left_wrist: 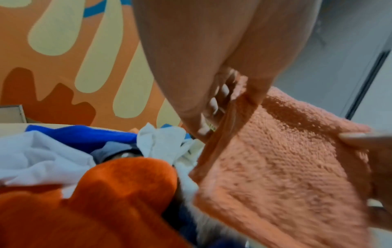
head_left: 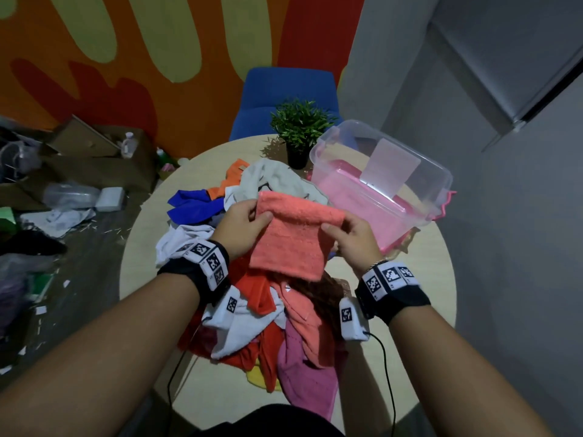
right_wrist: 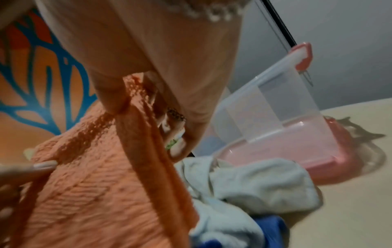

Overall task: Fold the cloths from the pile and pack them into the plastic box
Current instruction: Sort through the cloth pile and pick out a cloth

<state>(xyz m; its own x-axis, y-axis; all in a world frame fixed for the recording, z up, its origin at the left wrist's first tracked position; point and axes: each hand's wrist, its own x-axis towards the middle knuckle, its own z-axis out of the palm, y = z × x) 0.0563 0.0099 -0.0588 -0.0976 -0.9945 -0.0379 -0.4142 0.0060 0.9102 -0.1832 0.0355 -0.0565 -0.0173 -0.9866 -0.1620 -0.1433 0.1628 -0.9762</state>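
A salmon-pink towel cloth point(head_left: 293, 234) hangs doubled over above the pile, held up by both hands. My left hand point(head_left: 244, 223) pinches its upper left edge between thumb and fingers, and my right hand point(head_left: 348, 234) pinches the upper right edge. The same salmon cloth point(left_wrist: 286, 167) point(right_wrist: 89, 184) fills both wrist views. Below lies the pile of cloths point(head_left: 271, 326) in red, white, pink, blue and orange. The clear plastic box point(head_left: 378, 184) with a pink base stands open at the table's far right, tilted.
A potted green plant point(head_left: 299, 130) stands on the round beige table point(head_left: 419, 310) beside the box. A blue chair point(head_left: 287, 96) stands behind the table. Cardboard and clutter point(head_left: 63, 184) cover the floor on the left. Sensor cables trail from both wrists.
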